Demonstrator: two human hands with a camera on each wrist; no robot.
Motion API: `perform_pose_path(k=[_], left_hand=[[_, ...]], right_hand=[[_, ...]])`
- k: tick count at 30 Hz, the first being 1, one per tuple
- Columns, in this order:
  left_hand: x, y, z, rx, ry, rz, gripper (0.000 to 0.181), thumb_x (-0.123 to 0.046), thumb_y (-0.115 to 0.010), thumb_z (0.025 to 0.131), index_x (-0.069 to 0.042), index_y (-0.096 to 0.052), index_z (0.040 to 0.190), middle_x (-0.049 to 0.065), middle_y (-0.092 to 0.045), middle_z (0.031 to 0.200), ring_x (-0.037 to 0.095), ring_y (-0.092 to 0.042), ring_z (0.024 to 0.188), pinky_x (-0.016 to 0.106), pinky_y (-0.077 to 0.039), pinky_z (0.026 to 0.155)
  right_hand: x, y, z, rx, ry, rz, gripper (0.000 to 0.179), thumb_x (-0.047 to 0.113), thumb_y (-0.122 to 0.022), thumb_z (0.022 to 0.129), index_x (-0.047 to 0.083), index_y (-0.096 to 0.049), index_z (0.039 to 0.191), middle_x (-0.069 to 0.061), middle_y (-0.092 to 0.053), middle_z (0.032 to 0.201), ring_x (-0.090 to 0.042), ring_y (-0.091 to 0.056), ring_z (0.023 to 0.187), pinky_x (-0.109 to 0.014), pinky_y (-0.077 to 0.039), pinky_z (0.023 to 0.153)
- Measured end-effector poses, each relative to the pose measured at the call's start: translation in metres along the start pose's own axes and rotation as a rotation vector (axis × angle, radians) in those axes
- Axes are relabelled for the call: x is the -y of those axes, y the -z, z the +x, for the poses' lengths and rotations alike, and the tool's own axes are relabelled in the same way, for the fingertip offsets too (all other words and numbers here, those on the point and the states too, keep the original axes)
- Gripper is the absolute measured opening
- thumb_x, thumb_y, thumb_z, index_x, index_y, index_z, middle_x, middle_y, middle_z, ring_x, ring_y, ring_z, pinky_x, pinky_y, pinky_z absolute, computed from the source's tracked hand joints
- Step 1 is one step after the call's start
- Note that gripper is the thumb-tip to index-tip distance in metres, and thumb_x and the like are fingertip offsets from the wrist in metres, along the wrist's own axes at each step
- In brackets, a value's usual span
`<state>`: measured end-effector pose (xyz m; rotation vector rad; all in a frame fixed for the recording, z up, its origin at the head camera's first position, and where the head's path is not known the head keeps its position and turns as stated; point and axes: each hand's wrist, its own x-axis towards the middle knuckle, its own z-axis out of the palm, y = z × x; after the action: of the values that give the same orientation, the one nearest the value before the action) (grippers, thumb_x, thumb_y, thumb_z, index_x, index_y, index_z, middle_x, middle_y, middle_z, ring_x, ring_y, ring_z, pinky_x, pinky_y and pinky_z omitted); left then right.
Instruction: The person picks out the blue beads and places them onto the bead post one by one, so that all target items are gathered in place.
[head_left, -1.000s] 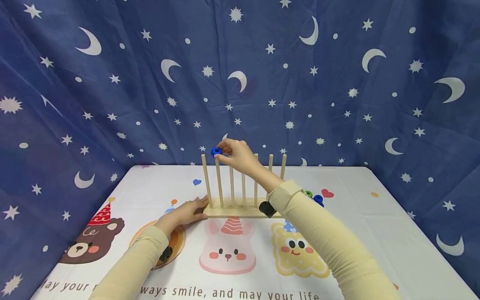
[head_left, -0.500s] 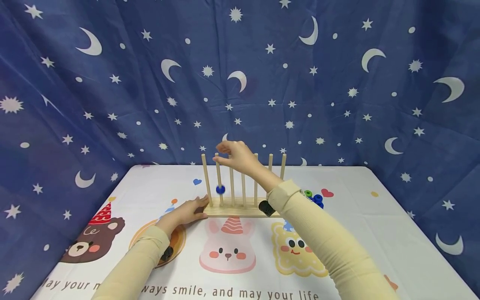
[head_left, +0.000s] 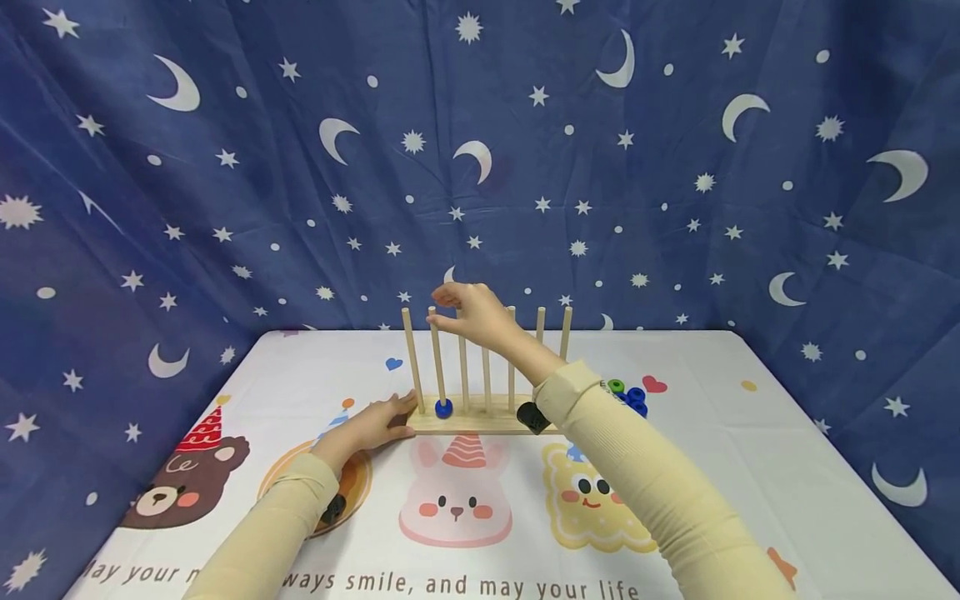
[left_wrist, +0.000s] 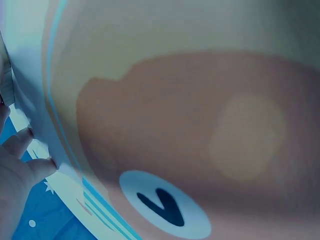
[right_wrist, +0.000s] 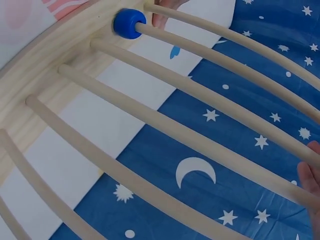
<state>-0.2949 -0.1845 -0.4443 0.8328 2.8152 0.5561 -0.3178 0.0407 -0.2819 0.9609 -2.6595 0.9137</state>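
A wooden stand with a row of upright pegs has its flat base [head_left: 476, 425] on the table. One blue bead [head_left: 444, 409] sits at the foot of the second peg [head_left: 438, 362] from the left; the right wrist view also shows this blue bead [right_wrist: 126, 23] threaded there. Around that peg's top, my right hand [head_left: 480, 317] has its thumb and fingers apart, with nothing between them. My left hand [head_left: 375, 423] rests against the left end of the base, fingers extended. In the left wrist view, the left hand [left_wrist: 22, 172] shows only at the edge.
To the right of the stand lie several loose beads, blue [head_left: 636, 396] and green [head_left: 616, 386], partly hidden by the right sleeve [head_left: 630, 458]. A white printed tablecloth [head_left: 712, 467] covers the table. Behind hangs a blue star-and-moon curtain [head_left: 525, 242].
My right hand has let go of the blue bead at the second peg's top. The bead has slid down the peg to the base. My left hand has stayed put.
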Motion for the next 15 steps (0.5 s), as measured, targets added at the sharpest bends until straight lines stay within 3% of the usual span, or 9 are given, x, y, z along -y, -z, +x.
perform_pose_path(k=[8,15], left_hand=[[-0.001,0.002,0.000,-0.003,0.002,0.001,0.062,-0.026,-0.063,0.090,0.004,-0.040,0.139,0.023,-0.037,0.145,0.053,-0.033,0.130,0.063,-0.031,0.105],[-0.005,0.002,-0.001,-0.001,0.016,-0.024,0.062,-0.025,-0.064,0.089,0.004,-0.042,0.138,0.023,-0.036,0.146,0.053,-0.031,0.131,0.061,-0.028,0.107]], right_hand=[[-0.001,0.001,-0.007,-0.018,0.076,0.025,0.038,0.021,-0.064,0.090,0.001,-0.059,0.121,-0.014,-0.064,0.122,-0.024,-0.061,0.114,-0.034,-0.048,0.099],[-0.002,0.000,-0.019,-0.123,0.165,0.079,0.035,0.014,-0.064,0.090,0.001,-0.060,0.122,-0.014,-0.063,0.123,-0.027,-0.061,0.114,-0.039,-0.050,0.096]])
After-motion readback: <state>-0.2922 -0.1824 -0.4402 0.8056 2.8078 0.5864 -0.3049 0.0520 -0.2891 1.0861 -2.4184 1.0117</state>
